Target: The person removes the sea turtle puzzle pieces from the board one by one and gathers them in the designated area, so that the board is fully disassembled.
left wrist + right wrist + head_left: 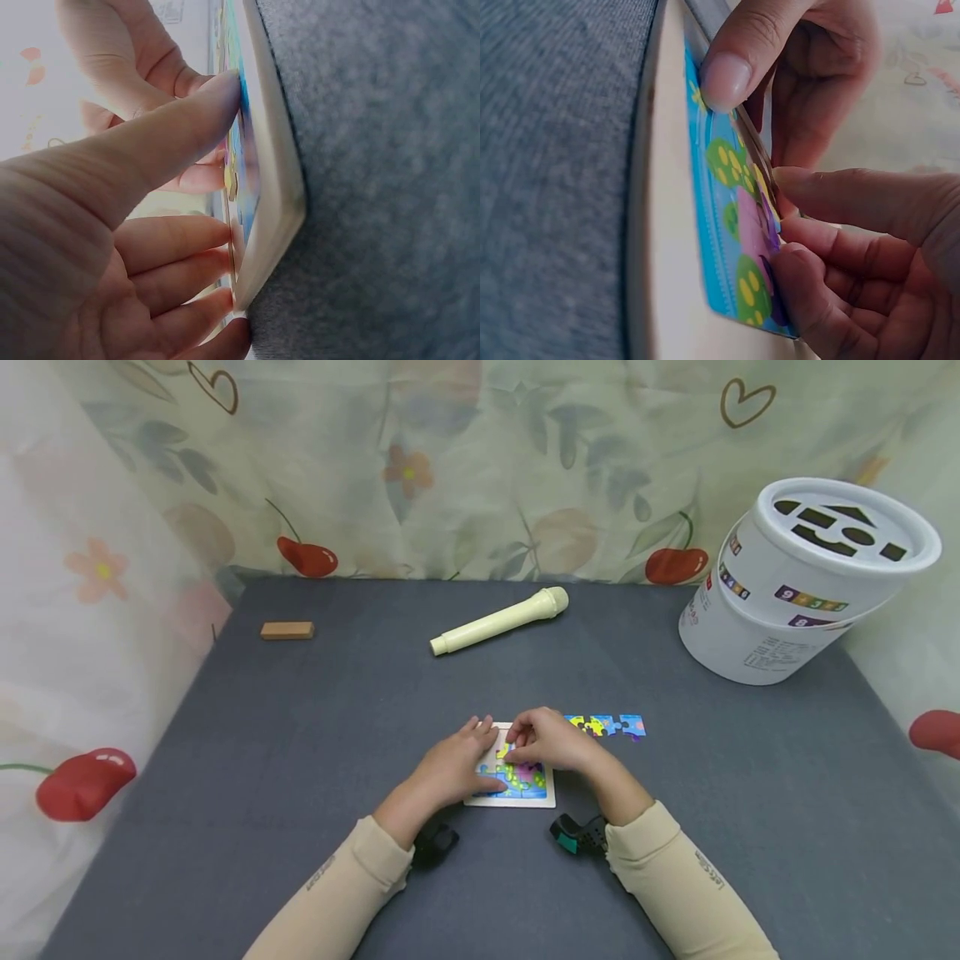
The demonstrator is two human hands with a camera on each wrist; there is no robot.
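A spread left hand (450, 764) steadies a jigsaw tray (517, 803), well in from the table's (360, 693) far edge, thumb near the tray's near-left corner, while the right hand (555, 743) pinches a yellow jigsaw piece (503, 751) above it; squaring tabs with gaps before pressing flat should help.

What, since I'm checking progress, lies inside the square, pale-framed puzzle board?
Colourful printed jigsaw pieces line the puzzle board's near part; bare pale base shows beyond. Spots beneath the left hand and right hand cannot be seen.
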